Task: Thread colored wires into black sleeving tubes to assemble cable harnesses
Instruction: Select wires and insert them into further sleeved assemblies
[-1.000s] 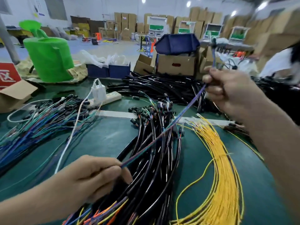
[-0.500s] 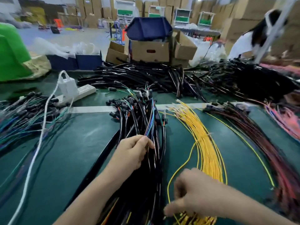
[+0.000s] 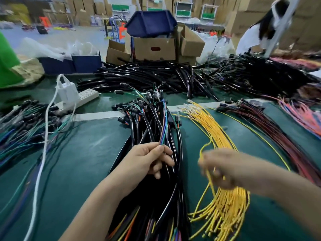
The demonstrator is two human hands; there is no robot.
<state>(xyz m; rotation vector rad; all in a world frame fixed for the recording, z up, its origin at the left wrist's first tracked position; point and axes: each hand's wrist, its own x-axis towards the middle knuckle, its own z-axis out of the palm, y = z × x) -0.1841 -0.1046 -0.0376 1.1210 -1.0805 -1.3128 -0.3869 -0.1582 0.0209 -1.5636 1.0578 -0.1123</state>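
Observation:
My left hand [image 3: 149, 159] pinches a thin bunch of coloured wires [image 3: 163, 124] between thumb and forefinger, above the pile of black sleeved harnesses [image 3: 156, 192] in the middle of the green table [image 3: 86, 153]. My right hand [image 3: 220, 167], blurred by motion, is curled over the bundle of yellow wires [image 3: 217, 136] and holds a yellow wire that loops up to its left. Loose black sleeving tubes [image 3: 147, 75] lie heaped at the back.
Blue-green wires [image 3: 22, 126] lie at left, dark red wires [image 3: 271, 133] and pink ones [image 3: 302, 115] at right. A white power strip [image 3: 81, 98] with a charger and cable sits back left. Cardboard boxes [image 3: 154, 47] stand behind. A person in white [image 3: 255, 37] works far right.
My right hand came down from holding the stretched wire bunch high and now grips a yellow wire. My left hand moved up the black pile, still pinching the coloured wires.

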